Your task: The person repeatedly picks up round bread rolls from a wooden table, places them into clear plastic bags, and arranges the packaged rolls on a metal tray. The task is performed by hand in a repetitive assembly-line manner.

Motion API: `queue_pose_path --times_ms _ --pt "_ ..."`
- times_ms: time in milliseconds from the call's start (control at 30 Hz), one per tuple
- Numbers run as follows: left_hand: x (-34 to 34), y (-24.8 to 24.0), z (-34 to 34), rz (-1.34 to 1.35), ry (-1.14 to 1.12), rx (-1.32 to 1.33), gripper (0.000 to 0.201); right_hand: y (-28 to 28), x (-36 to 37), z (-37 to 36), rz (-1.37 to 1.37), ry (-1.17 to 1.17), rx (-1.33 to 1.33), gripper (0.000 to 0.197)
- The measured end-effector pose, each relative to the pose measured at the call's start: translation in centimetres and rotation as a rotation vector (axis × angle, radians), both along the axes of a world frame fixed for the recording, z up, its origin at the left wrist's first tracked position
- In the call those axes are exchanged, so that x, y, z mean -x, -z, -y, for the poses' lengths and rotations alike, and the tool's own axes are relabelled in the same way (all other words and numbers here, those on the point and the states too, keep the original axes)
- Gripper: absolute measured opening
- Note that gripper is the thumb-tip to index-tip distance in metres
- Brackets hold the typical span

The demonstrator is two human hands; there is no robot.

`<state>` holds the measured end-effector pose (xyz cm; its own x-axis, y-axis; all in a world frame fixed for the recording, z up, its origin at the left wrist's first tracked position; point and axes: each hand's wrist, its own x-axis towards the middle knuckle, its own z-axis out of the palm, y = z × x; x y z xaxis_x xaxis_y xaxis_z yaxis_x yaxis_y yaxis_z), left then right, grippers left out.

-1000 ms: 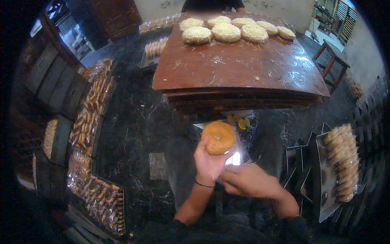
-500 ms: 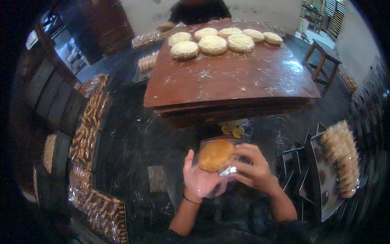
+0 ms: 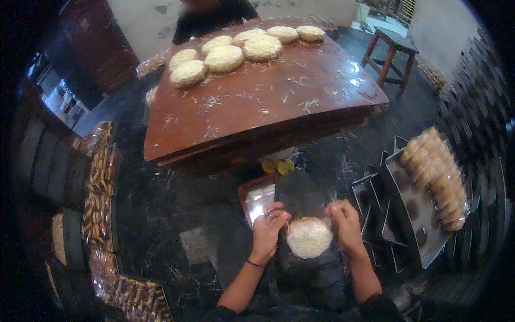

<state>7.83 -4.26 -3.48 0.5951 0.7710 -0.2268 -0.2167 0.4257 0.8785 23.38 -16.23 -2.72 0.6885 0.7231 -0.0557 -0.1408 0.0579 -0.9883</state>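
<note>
Low, head view: left hand [image 3: 266,229] and right hand [image 3: 346,225] pinch a clear bag [image 3: 300,201] around 1 shred-topped round bun [image 3: 308,237], fingers clamped. Wooden board [image 3: 257,104] edge overhangs ahead; metal tray [image 3: 416,214] crowds right. Earlier the bun sat higher, browner.

A dark stone floor [image 3: 161,214] spreads around the hands. Ahead of them stands a low brown wooden table [image 3: 257,107], with a wooden stool [image 3: 391,51] and pale wall [image 3: 145,21] beyond.

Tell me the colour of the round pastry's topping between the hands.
Pale cream-white shreds on the round pastry, head view.
</note>
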Motion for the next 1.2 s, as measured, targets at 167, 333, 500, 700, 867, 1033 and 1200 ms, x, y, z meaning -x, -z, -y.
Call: queue_pose_path --times_ms 167,333,500,700,867,1033,1200 --pt "-1.2 0.6 0.2 -0.075 0.085 -0.32 0.022 -0.8 -0.6 1.2 0.046 0.035 0.076 0.008" --pt "-2.8 -0.7 1.3 0.002 0.018 -0.167 0.02 -0.7 -1.0 1.8 0.108 -0.018 0.221 0.012" --pt "-1.7 0.3 0.3 0.044 0.075 -0.003 0.012 -1.2 -1.1 1.3 0.023 -0.034 0.062 0.013" --pt "-1.4 -4.1 -0.4 -0.174 -0.05 -0.497 0.012 -4.9 -1.8 2.1 0.47 0.003 0.147 0.017" --pt "0.6 4.0 1.7 -0.418 -0.244 -0.881 0.01 3.2 2.4 2.6 0.686 0.241 0.223 0.011" --pt "-0.9 2.2 2.4 -0.265 -0.317 -0.196 0.016 1.7 3.2 1.1 0.827 0.37 0.257 0.017" --pt "-0.6 4.2 2.5 -0.136 -0.235 0.191 0.015 4.2 3.2 1.8 0.406 0.223 0.291 0.017"
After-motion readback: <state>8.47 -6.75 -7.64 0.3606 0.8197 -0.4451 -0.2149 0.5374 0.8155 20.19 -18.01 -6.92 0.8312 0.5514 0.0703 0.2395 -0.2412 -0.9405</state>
